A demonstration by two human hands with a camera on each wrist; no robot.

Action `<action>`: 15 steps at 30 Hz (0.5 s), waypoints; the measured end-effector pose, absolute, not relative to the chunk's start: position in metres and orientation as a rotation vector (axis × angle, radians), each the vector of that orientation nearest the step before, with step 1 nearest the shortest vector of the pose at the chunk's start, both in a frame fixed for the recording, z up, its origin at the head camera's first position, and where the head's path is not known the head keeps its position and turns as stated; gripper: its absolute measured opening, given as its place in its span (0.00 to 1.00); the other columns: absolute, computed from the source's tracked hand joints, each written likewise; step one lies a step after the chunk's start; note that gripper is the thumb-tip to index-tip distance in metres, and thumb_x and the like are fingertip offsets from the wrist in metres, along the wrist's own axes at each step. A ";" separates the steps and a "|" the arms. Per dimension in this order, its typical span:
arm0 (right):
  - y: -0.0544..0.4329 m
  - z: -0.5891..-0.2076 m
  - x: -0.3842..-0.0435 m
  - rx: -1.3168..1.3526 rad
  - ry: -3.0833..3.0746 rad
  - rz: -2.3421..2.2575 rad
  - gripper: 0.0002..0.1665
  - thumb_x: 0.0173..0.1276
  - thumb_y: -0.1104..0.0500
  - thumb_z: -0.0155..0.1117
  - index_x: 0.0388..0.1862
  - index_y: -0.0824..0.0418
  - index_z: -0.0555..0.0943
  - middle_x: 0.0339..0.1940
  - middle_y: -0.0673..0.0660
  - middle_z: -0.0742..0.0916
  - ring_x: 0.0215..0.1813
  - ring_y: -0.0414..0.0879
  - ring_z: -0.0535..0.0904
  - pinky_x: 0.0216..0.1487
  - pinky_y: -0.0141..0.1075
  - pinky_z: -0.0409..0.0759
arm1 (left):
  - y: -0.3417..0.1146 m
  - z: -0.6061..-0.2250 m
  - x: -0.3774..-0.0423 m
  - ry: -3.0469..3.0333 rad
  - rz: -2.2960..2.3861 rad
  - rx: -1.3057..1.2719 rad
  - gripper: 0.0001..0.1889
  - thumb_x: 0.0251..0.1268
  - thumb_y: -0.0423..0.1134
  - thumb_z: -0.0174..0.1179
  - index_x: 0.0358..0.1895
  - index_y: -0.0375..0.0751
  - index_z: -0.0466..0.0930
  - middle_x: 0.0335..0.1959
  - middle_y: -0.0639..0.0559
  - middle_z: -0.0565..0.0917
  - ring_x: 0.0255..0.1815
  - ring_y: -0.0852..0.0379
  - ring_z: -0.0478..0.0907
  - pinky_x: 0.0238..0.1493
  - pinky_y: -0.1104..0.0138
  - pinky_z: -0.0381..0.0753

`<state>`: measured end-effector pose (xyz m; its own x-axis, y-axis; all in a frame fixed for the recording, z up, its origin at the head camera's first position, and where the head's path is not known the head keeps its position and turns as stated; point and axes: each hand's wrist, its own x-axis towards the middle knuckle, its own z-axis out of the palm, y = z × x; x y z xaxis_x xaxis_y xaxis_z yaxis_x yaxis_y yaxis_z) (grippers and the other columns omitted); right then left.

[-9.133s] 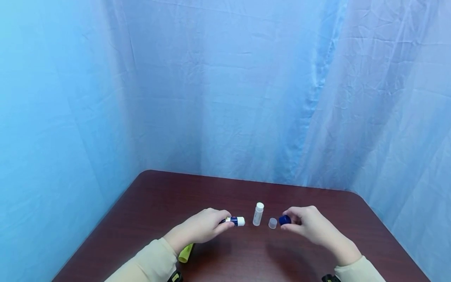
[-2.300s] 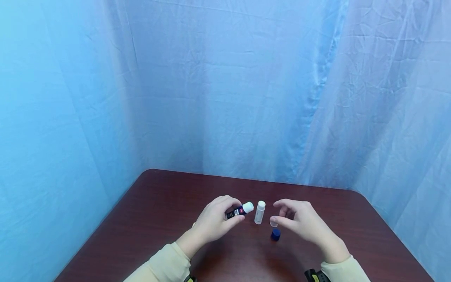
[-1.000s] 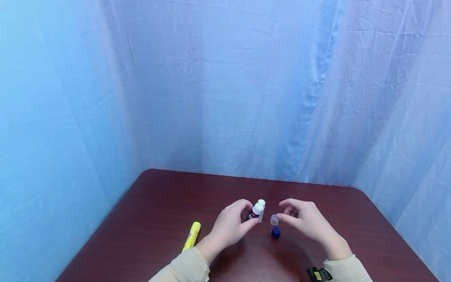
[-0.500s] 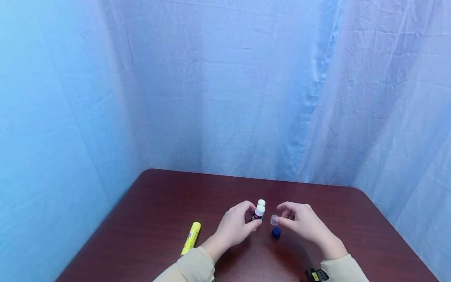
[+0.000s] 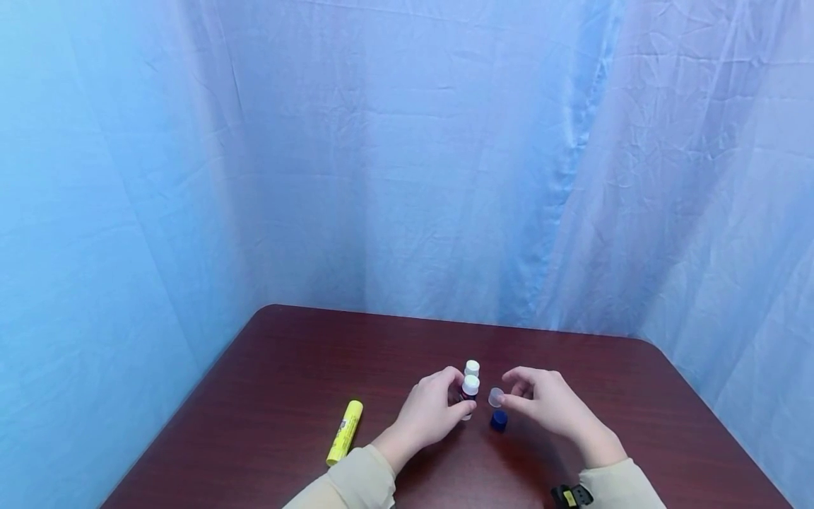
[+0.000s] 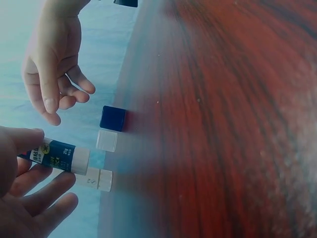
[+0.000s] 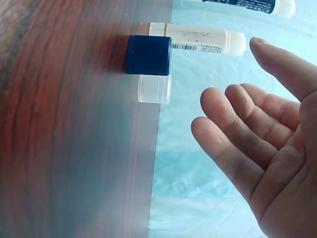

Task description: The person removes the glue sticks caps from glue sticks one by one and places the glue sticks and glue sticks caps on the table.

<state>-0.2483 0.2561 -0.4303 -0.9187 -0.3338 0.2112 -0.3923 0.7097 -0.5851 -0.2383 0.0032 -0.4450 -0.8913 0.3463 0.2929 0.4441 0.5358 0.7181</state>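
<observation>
One blue glue stick point(image 6: 59, 156) is in the left hand point(image 5: 429, 406), pinched between the thumb and the fingers. It stands nearly straight up and down, so its long side runs from the surface point(image 5: 381, 353) toward the sky. Both of its ends are white, one up and one down, and the low end looks to be just above the surface.

Right behind it is a clear glue stick point(image 7: 198, 39). That one stands on the surface with its white end up, so the two sticks point the same way. I cannot tell if they touch.

The right hand point(image 5: 550, 399) is across from the left one. Its fingers are softly bent and spread away from the thumb, near a clear cap point(image 5: 496, 397) and a blue cap point(image 5: 499, 422). Both caps sit on the surface, with the blue one closer to the person.

A yellow glue stick point(image 5: 345, 433) lies flat beside the left arm. Its long side points away from the person and leans a bit to the right. Big blue curtains point(image 5: 407, 177) hang behind.
</observation>
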 end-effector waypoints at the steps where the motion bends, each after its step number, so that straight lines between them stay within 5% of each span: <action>1: 0.256 -0.431 -0.249 0.595 -2.824 0.998 0.19 0.65 0.51 0.76 0.50 0.57 0.84 0.24 0.43 0.82 0.24 0.38 0.77 0.27 0.34 0.77 | 0.004 -0.445 -0.238 -2.652 -1.297 -0.684 0.13 0.64 0.45 0.72 0.46 0.52 0.79 0.36 0.63 0.82 0.34 0.70 0.76 0.38 0.68 0.77; 15: 0.261 -0.434 -0.250 0.588 -2.881 0.978 0.21 0.64 0.51 0.77 0.51 0.60 0.84 0.26 0.44 0.83 0.27 0.38 0.77 0.30 0.34 0.78 | 0.015 -0.449 -0.241 -2.699 -1.223 -0.704 0.13 0.62 0.40 0.73 0.43 0.47 0.77 0.30 0.60 0.79 0.30 0.67 0.73 0.35 0.69 0.74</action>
<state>-0.2503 0.2614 -0.4339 -0.9272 -0.3392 0.1590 -0.3659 0.7288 -0.5787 -0.2412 0.0148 -0.4488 -0.8887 0.3704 0.2703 0.4474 0.5715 0.6879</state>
